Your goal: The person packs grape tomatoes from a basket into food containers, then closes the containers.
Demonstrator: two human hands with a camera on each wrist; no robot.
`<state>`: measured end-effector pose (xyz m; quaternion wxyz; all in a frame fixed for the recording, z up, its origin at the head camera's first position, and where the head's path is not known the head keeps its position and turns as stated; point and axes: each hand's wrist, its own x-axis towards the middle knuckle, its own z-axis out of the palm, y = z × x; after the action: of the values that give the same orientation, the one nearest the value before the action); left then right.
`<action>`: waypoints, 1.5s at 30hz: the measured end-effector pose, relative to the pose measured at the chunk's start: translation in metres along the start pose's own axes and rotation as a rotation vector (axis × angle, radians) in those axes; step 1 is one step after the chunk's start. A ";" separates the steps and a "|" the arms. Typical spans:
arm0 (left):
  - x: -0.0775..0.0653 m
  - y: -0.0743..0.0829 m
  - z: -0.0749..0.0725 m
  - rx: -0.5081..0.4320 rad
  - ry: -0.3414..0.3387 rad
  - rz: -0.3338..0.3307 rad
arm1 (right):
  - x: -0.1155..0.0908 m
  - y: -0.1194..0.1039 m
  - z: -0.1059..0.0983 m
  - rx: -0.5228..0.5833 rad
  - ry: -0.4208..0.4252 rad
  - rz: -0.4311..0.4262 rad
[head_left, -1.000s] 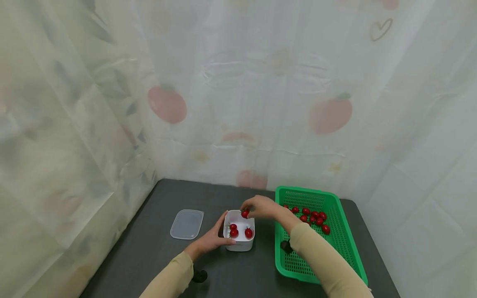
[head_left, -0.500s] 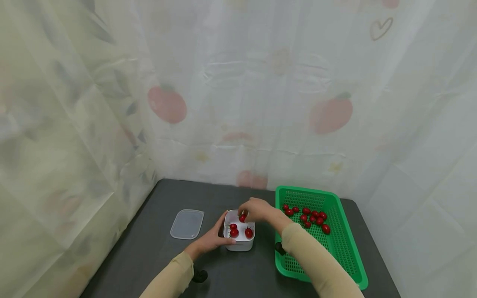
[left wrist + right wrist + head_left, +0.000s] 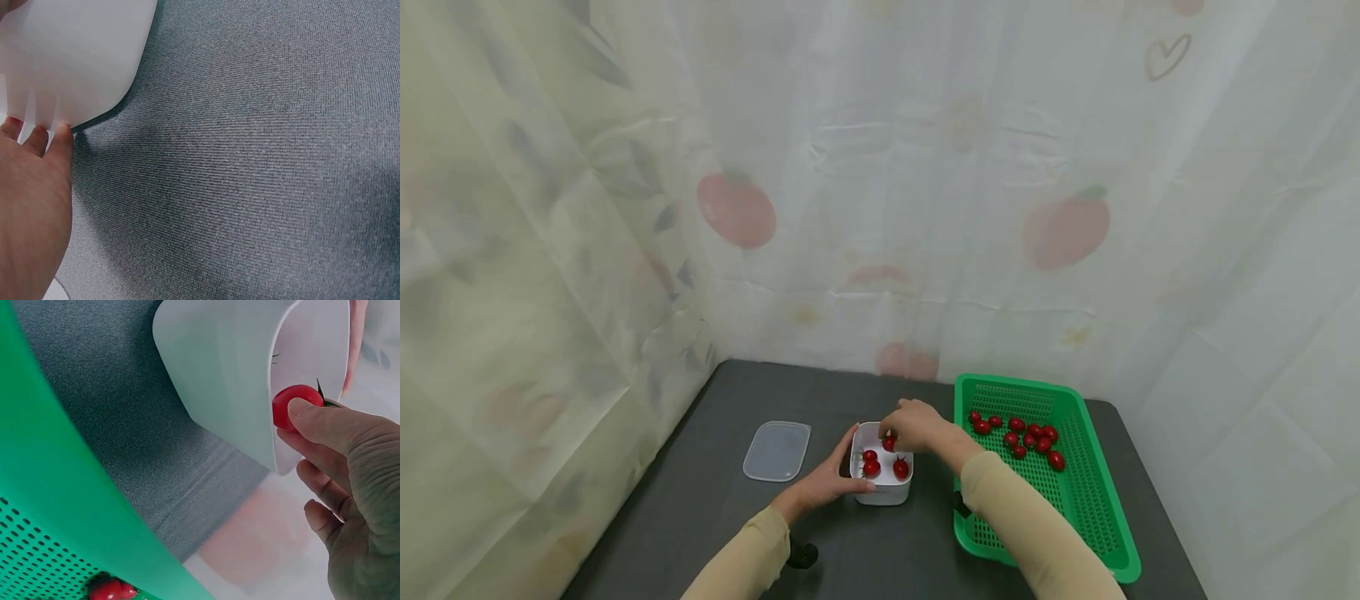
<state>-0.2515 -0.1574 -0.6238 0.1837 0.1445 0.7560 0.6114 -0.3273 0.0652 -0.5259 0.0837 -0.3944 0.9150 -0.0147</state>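
Observation:
A white plastic container [image 3: 882, 496] stands on the dark table with a few cherry tomatoes [image 3: 900, 469] inside. My left hand [image 3: 827, 482] grips it from the left, thumb on the near side and fingers along the far left wall; in the left wrist view its fingertips press the white wall. Over the container's opening my right hand [image 3: 914, 426] pinches a cherry tomato [image 3: 297, 405] between thumb and index finger. That tomato has a green stem and sits right at the rim in the right wrist view.
To the right stands a green perforated basket [image 3: 1097, 500] with several more cherry tomatoes [image 3: 1043, 446] toward its back. A translucent lid [image 3: 777, 452] lies left of the container. Printed curtains hang behind the table and along both sides.
My right hand has moved slightly left and inward over the container with its tomato, uncovering more of the basket. The left hand keeps its hold on the container.

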 end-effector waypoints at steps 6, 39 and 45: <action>0.000 0.001 0.000 0.002 -0.004 0.005 | -0.002 -0.002 -0.001 -0.004 -0.011 0.019; 0.004 0.002 0.003 0.027 0.013 0.018 | -0.103 0.089 -0.045 0.194 0.148 0.094; 0.002 0.004 0.002 0.018 0.002 0.034 | -0.124 0.109 -0.041 0.199 0.152 0.167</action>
<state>-0.2523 -0.1541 -0.6201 0.1714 0.1583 0.7590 0.6079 -0.3289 0.2288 -0.4776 0.0537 -0.3042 0.9424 -0.1284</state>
